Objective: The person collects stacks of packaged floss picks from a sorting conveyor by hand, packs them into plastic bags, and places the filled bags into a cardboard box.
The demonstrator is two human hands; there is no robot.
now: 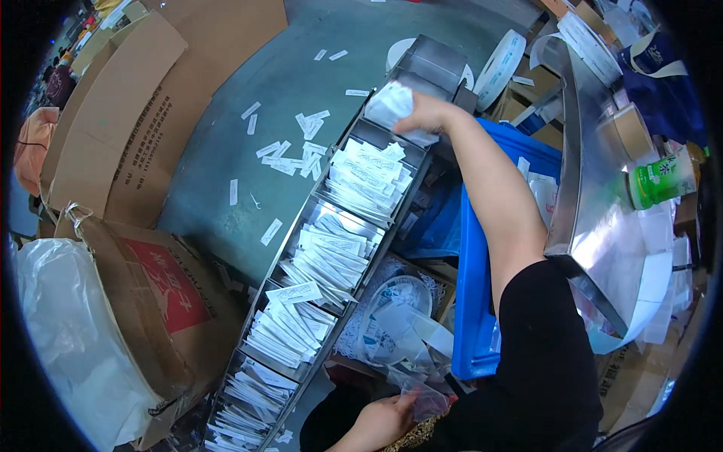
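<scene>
My right hand (428, 114) reaches to the far end of a long metal tray (248, 320) split into compartments. Its fingers are closed on a bundle of white paper packets (390, 104), which is slightly blurred. Nearer compartments hold heaps of slim white packets with printing, such as the pile (369, 177) just below that hand. One packet (294, 292) lies across a divider. Low in the picture, my left hand (382, 422) is closed on a thin clear plastic bag (431, 404) by my lap.
Loose packets (282, 162) lie scattered on the green floor (203, 181). Cardboard boxes (139, 294) stand at left, one with a white plastic liner (71, 324). At right are a blue bin (471, 301), a metal table (595, 226), a green-labelled bottle (663, 181) and white rolls (501, 69).
</scene>
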